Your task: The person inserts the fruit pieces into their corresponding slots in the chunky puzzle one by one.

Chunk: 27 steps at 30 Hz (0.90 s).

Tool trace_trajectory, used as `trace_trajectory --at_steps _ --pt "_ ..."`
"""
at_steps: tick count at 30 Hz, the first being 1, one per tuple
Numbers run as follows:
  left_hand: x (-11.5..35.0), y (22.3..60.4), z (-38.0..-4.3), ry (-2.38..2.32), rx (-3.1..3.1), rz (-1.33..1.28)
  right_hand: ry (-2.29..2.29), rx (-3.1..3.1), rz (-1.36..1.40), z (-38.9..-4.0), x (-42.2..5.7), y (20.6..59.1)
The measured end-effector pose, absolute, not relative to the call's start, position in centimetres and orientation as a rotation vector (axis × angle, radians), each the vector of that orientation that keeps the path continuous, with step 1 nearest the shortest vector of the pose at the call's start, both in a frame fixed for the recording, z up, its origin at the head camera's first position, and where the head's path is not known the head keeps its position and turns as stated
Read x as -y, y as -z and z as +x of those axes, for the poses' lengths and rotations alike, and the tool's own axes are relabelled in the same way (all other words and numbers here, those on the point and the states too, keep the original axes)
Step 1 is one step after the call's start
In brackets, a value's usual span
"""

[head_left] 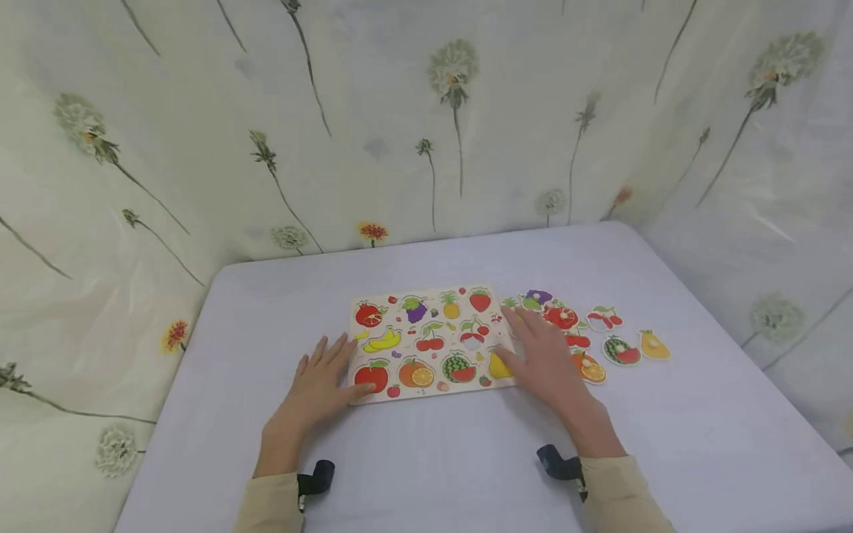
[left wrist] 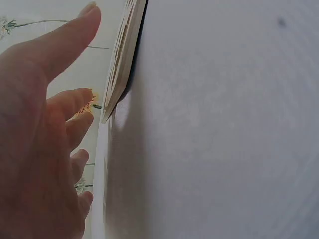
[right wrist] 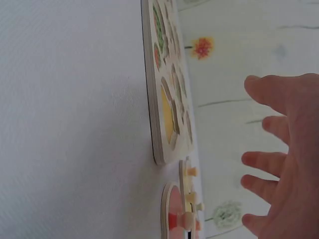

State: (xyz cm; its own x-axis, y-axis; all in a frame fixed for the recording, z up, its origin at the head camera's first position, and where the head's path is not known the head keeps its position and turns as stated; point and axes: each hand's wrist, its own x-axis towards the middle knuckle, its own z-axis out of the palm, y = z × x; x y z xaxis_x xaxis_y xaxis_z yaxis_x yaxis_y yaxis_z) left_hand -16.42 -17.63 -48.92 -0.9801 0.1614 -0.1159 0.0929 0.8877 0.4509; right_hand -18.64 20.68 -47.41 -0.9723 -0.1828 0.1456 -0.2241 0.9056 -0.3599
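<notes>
A wooden fruit puzzle board (head_left: 466,388) lies flat on the table, with several fruit pictures in recessed outlines. My left hand (head_left: 318,389) is at the board's left edge, fingers spread and thumb over the lower left corner by the red apple. At the right edge my right hand (head_left: 543,359) is spread the same way, its thumb covering part of a yellow fruit picture. The left wrist view shows the left hand (left wrist: 35,124) with bent but loose fingers beside the board (left wrist: 119,74). In the right wrist view the right hand (right wrist: 294,159) holds nothing.
Right of the board lie loose knobbed fruit pieces: an orange (head_left: 590,369), a watermelon (head_left: 621,351), a pear (head_left: 654,346), a pomegranate (head_left: 561,318) and grapes (head_left: 537,297), some overlapping. My right hand hides part of this pile. A flower-patterned curtain (head_left: 400,178) hangs behind the white-covered table (head_left: 426,474).
</notes>
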Motion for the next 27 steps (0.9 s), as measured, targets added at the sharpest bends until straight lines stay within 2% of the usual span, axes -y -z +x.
trace_trajectory --at_steps 27 --pt "17.9 49.2 -17.1 -0.684 -2.827 0.234 -0.615 3.066 0.157 -18.1 -24.7 46.6"
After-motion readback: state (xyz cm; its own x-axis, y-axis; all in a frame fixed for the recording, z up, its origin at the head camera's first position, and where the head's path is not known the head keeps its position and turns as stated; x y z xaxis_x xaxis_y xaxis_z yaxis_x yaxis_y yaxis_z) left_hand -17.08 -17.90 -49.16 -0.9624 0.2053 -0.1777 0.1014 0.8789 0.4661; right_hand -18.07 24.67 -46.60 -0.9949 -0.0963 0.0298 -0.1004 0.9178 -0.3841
